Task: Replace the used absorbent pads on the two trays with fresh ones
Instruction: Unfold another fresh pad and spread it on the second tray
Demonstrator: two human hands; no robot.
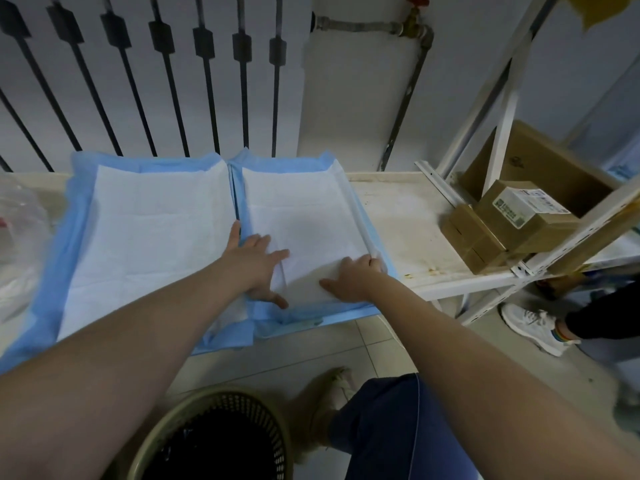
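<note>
Two white absorbent pads with blue borders lie side by side on a low shelf. The left pad [145, 233] is spread flat and untouched. On the right pad [298, 206] my left hand [256, 268] presses flat with fingers spread, near its front left corner. My right hand [353, 280] rests on the pad's front right part, fingers curled at the raised right edge. Whether it pinches that edge I cannot tell. The trays beneath are hidden by the pads.
A stained bare shelf surface [405, 223] continues to the right, with cardboard boxes [509, 223] and a white metal rack [498, 140]. A mesh waste basket [214, 441] stands on the floor below. A clear plastic bag [20, 237] sits left. Another person's shoe [533, 327] is at right.
</note>
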